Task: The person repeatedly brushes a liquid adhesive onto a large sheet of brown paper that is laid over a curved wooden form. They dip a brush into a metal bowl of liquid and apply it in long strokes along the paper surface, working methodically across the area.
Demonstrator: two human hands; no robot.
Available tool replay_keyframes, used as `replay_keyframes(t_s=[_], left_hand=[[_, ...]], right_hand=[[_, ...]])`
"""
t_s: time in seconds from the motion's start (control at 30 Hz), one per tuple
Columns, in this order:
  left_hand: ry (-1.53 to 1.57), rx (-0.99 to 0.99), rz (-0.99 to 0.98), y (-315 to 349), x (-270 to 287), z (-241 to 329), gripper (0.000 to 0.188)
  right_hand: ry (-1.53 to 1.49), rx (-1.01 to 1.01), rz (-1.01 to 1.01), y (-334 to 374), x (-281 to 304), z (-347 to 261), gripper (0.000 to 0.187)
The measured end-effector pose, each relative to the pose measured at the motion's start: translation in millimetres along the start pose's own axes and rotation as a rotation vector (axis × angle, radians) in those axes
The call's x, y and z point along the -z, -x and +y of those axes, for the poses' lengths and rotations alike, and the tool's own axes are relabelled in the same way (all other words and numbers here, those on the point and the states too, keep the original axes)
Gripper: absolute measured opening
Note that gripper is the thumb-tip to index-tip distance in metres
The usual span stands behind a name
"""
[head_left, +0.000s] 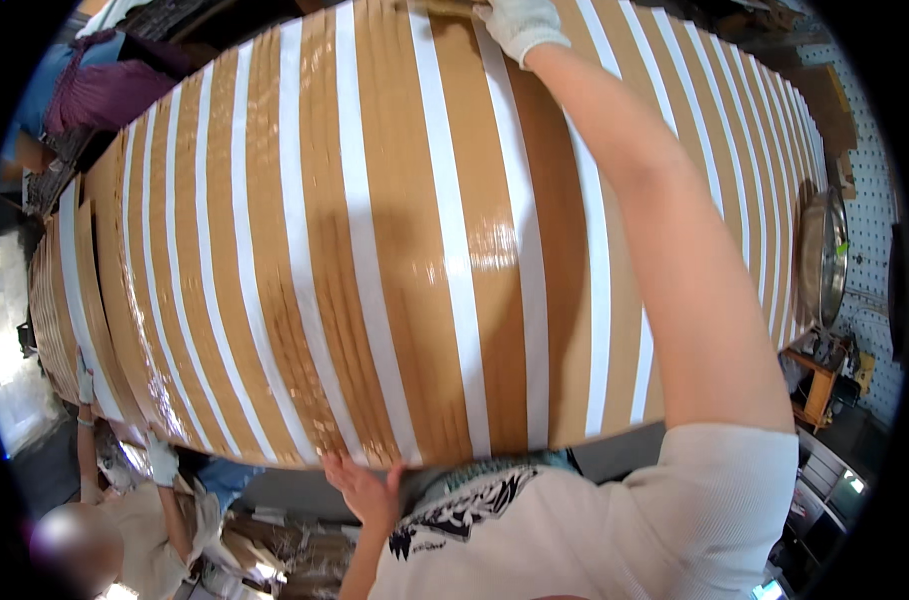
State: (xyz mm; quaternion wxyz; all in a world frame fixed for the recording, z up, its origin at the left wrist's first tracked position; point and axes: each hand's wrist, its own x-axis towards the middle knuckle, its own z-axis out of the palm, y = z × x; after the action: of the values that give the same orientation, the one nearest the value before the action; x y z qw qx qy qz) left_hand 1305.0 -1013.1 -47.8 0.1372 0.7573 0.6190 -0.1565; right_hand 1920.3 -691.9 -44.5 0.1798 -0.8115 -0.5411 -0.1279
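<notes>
A broad, glossy brown surface [415,300], crossed by several white strips [460,280], spreads out before me. My left hand [365,490] is bare, its fingers apart, and the fingertips touch the near edge of this surface. Stretched across to the far edge is my right arm. My right hand [523,28] wears a white glove, with its fingers curled at the end of a long brown piece [440,8]. The top of the picture cuts off part of that piece, so its kind does not show.
A round metal bowl [823,258] stands at the right end. At the lower left, a person [145,530] in white gloves touches another striped stack [60,310]. Another person [90,85] is at the upper left. A small wooden stand [815,390] is at the right.
</notes>
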Motion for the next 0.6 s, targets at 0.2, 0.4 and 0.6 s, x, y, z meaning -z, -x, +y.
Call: replay_keyframes(t_s=[0.2,0.4,0.6], left_hand=[[0.013,-0.057,0.139,-3,0,2,0.100],[0.096,-0.113,0.244,-5,-5,2,0.096],[0.114,-0.151,0.367,-2,-29,-8,0.100]], right_hand=[[-0.148,0.191,-0.176,152,86,-27,0.025],[-0.196,0.312,-0.207,347,182,-49,0.023],[-0.160,0.347,-0.419,487,243,-82,0.028]])
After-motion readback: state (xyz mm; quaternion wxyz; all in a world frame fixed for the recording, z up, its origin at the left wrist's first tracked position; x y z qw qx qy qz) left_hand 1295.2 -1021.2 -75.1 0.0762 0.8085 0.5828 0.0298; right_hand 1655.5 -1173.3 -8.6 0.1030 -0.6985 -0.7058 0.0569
